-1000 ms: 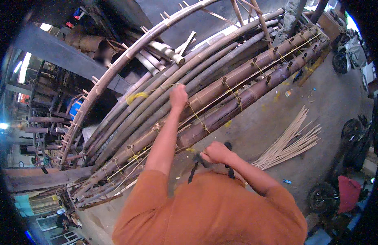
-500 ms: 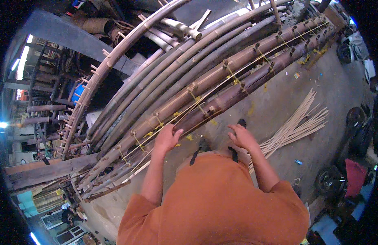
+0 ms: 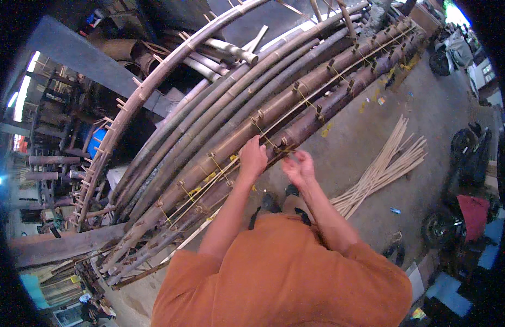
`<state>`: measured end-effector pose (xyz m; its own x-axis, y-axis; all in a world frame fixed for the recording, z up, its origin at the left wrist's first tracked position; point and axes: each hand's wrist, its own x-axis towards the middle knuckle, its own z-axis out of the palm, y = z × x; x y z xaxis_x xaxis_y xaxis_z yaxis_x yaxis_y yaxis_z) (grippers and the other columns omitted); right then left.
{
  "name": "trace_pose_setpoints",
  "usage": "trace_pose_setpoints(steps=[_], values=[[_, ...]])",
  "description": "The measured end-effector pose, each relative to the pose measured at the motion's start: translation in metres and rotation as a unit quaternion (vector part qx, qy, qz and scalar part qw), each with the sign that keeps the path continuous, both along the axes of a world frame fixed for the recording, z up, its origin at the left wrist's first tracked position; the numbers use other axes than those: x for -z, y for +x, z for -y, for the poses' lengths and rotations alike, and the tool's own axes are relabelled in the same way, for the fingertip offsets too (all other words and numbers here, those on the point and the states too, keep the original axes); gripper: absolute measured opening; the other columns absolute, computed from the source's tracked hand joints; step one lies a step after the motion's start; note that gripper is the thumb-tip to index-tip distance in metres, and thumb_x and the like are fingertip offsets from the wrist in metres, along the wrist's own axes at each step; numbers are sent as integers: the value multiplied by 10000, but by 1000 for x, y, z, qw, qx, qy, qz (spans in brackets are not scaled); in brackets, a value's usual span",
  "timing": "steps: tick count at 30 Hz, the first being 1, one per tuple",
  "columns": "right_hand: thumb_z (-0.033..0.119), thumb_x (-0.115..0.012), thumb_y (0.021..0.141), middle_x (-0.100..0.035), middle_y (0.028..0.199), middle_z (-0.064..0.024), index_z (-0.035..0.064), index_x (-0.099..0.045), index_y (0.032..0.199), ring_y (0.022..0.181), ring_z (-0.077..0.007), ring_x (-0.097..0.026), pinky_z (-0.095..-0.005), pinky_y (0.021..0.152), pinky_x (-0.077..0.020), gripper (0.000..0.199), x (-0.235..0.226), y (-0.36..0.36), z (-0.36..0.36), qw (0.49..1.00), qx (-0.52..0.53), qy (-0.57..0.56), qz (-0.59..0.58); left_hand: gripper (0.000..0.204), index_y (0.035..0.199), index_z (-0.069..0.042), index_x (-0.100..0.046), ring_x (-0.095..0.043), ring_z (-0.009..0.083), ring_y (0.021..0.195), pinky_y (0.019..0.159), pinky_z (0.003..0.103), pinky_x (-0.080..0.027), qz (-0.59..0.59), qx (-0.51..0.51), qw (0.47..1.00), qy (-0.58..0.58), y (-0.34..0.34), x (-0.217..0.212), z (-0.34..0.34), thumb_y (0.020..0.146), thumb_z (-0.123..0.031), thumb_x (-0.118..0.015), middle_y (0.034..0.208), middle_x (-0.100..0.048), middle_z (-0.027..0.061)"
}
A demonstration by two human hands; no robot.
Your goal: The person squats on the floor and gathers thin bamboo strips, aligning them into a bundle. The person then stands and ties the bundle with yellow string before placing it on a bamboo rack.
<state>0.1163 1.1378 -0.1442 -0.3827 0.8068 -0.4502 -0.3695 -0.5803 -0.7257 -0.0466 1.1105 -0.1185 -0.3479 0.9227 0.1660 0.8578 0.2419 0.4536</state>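
My left hand (image 3: pixel 253 157) lies over the near, darker bamboo pole (image 3: pixel 331 111), its fingers pressed together beside the thin pale strip (image 3: pixel 286 116). Whatever they grip is hidden. By the near side of that pole is my right hand (image 3: pixel 300 169), palm partly turned up, its fingers bent and blurred. A second, lighter brown bamboo pole (image 3: pixel 277 110) runs alongside on the far side, and the strip stretches lengthwise between the two. Short pegs stand out of both poles, and thin ties link them across the strip.
Several curved bamboo poles (image 3: pixel 230 95) are stacked beyond. A curved pegged pole (image 3: pixel 133 100) rises at left. A bundle of thin pale sticks (image 3: pixel 379 171) lies on the floor (image 3: pixel 372 131) at right. Motorcycle wheels (image 3: pixel 441 228) and a red cloth (image 3: pixel 473 217) are farther right.
Both hands have come up to the near pole: the left went right and farther along it, the right moved left toward the left hand. The whole view has shifted slightly.
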Motion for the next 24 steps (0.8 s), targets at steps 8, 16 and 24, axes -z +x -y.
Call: trace_pose_setpoints(steps=[8, 16, 24], values=[[317, -492, 911, -638, 941, -101, 81, -649, 888, 931, -255, -621, -417, 801, -494, 285, -132, -140, -59, 850, -314, 418, 63, 320, 1119, -135, -607, -623, 395, 881, 860, 479, -446, 162, 9, 986, 31, -7, 14, -18, 928, -364, -493, 889, -660, 219], [420, -400, 978, -674, 872, -131, 43, -651, 872, 779, -273, -612, -383, 779, -479, 465, -122, -111, -161, 740, -461, 450, 191, 414, 1159, -187, -632, -601, 399, 1017, 854, 489, -470, 121, -43, 978, -167, -3, -17, -27, 958, -465, -400, 1057, -655, 186], [299, -507, 925, -577, 647, -229, 14, -593, 630, 671, -428, -570, -506, 670, -453, 419, -26, 40, -11, 653, -419, 571, 268, 306, 1034, -119, -663, -668, 293, 858, 761, 416, -500, 175, -47, 982, -58, -2, -11, -39, 952, -339, -467, 912, -695, 135]])
